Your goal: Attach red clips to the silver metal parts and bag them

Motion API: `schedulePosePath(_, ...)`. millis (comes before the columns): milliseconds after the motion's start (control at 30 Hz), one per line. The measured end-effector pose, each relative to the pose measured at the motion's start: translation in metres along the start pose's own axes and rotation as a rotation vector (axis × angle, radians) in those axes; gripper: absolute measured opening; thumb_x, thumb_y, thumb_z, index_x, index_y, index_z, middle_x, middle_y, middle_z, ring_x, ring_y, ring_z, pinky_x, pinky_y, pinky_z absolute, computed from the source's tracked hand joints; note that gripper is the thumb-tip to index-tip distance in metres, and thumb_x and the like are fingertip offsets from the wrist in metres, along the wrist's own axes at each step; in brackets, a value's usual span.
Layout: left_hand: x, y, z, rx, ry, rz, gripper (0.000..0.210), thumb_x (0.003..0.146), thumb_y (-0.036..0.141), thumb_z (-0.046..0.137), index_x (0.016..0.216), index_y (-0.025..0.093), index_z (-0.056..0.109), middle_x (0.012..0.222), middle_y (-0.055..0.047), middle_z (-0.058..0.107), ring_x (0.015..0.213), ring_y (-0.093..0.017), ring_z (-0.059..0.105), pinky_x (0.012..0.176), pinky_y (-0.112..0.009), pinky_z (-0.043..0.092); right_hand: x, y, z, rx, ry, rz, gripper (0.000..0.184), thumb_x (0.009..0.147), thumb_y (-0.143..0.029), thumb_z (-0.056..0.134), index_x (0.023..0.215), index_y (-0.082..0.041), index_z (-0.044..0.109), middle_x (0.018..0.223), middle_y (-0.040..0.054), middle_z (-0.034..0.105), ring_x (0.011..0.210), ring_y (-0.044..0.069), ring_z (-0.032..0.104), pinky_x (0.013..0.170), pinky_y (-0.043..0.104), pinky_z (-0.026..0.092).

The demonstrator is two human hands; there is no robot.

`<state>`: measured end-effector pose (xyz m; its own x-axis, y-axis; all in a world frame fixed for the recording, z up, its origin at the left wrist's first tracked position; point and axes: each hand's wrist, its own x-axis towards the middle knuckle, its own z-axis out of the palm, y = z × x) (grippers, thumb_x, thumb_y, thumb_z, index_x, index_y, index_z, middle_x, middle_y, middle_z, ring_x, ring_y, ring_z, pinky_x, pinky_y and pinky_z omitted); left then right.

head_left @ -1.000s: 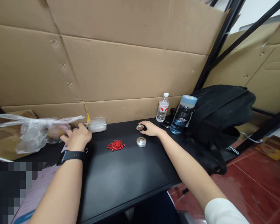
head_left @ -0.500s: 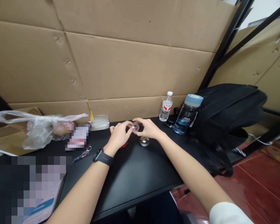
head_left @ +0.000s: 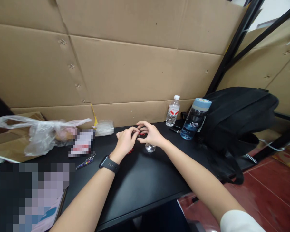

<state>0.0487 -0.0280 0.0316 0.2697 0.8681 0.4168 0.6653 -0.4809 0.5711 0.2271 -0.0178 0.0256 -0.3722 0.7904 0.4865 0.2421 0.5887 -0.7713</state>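
My left hand (head_left: 127,139), wearing a black watch, pinches a small clear round piece (head_left: 139,134) between thumb and fingertips. The piece is turned nearly edge-on and partly hidden by fingers. My right hand (head_left: 152,134) curls around its other side, thumb below and fingers above; their exact contact is hard to see. Red string (head_left: 142,134) shows between the hands. More red string (head_left: 130,151) lies on the black table under my left hand. A second round piece (head_left: 150,148), clear with a shiny silver middle, rests on the table just below my right hand.
A small water bottle (head_left: 173,111) and a blue-lidded bottle (head_left: 192,120) stand right, beside a black backpack (head_left: 239,112). Left are a plastic bag (head_left: 40,135), a keychain (head_left: 85,162) and a clear plastic packet (head_left: 104,128). Cardboard (head_left: 135,71) walls the back.
The clear round piece has turned from facing me to nearly edge-on between my hands. Red string now shows beside it. The view has shifted slightly.
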Motion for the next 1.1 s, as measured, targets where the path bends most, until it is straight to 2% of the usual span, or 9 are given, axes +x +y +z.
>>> schedulePosePath(233, 0.007, -0.018, -0.003, -0.142, 0.051, -0.071, 0.022, 0.093, 0.036, 0.054, 0.097, 0.023, 0.071, 0.105, -0.005, 0.077, 0.102, -0.024, 0.069, 0.088, -0.035, 0.048, 0.001, -0.009, -0.012, -0.073, -0.007, 0.0, 0.058, 0.066, -0.018, 0.079, 0.119, -0.021, 0.056, 0.114, 0.0074, 0.068, 0.101, 0.02, 0.07, 0.084, 0.031, 0.057)
schedulePosePath(367, 0.01, -0.027, -0.009, -0.213, -0.032, -0.012, 0.023, 0.088, 0.04, 0.06, 0.097, 0.024, 0.073, 0.102, -0.004, 0.077, 0.097, -0.022, 0.07, 0.09, -0.034, 0.051, 0.0, -0.013, -0.02, -0.142, -0.053, 0.003, 0.048, 0.067, -0.02, 0.08, 0.111, -0.02, 0.061, 0.108, 0.0056, 0.072, 0.099, 0.02, 0.071, 0.083, 0.03, 0.056)
schedulePosePath(533, 0.009, -0.029, -0.012, -0.295, -0.108, 0.068, 0.03, 0.085, 0.045, 0.063, 0.099, 0.022, 0.075, 0.103, -0.005, 0.078, 0.097, -0.022, 0.07, 0.093, -0.034, 0.05, 0.001, -0.012, -0.017, -0.08, -0.063, 0.003, 0.047, 0.068, -0.022, 0.081, 0.111, -0.02, 0.062, 0.109, 0.006, 0.072, 0.1, 0.021, 0.072, 0.082, 0.03, 0.055)
schedulePosePath(633, 0.008, -0.025, -0.014, -0.217, -0.137, 0.05, 0.031, 0.085, 0.047, 0.061, 0.095, 0.022, 0.076, 0.102, -0.006, 0.078, 0.097, -0.025, 0.07, 0.092, -0.035, 0.05, 0.001, -0.012, -0.014, -0.09, -0.08, 0.011, 0.049, 0.067, -0.023, 0.081, 0.112, -0.02, 0.062, 0.109, 0.0055, 0.073, 0.098, 0.02, 0.072, 0.082, 0.03, 0.055)
schedulePosePath(767, 0.006, -0.022, -0.028, 0.124, -0.11, -0.002, 0.024, 0.088, 0.04, 0.058, 0.09, 0.026, 0.077, 0.1, -0.006, 0.078, 0.103, -0.031, 0.067, 0.098, -0.045, 0.042, 0.0, -0.018, -0.026, -0.26, -0.126, 0.023, 0.043, 0.066, -0.019, 0.08, 0.106, -0.021, 0.066, 0.1, 0.0024, 0.074, 0.09, 0.017, 0.07, 0.08, 0.027, 0.054)
schedulePosePath(833, 0.007, -0.026, -0.039, 0.204, -0.132, -0.016, 0.023, 0.087, 0.039, 0.058, 0.088, 0.027, 0.077, 0.098, -0.005, 0.079, 0.102, -0.031, 0.067, 0.097, -0.046, 0.041, -0.001, -0.02, -0.04, -0.339, -0.192, 0.054, 0.044, 0.064, -0.019, 0.081, 0.106, -0.021, 0.068, 0.096, 0.002, 0.075, 0.087, 0.017, 0.07, 0.077, 0.026, 0.053)
schedulePosePath(967, 0.008, -0.04, -0.054, 0.1, -0.362, 0.075, 0.023, 0.081, 0.045, 0.064, 0.085, 0.028, 0.078, 0.091, -0.003, 0.079, 0.088, -0.025, 0.07, 0.088, -0.035, 0.047, -0.002, -0.018, -0.064, -0.369, -0.447, 0.19, 0.049, 0.06, -0.03, 0.088, 0.105, -0.02, 0.071, 0.097, 0.0036, 0.077, 0.086, 0.019, 0.072, 0.076, 0.026, 0.053)
schedulePosePath(1100, 0.01, -0.051, -0.055, 0.071, -0.451, 0.062, 0.024, 0.073, 0.049, 0.069, 0.078, 0.028, 0.08, 0.089, -0.004, 0.079, 0.09, -0.027, 0.07, 0.091, -0.035, 0.048, -0.002, -0.01, -0.066, -0.361, -0.609, 0.26, 0.053, 0.056, -0.038, 0.091, 0.104, -0.021, 0.073, 0.096, 0.0028, 0.078, 0.089, 0.02, 0.073, 0.076, 0.024, 0.052)
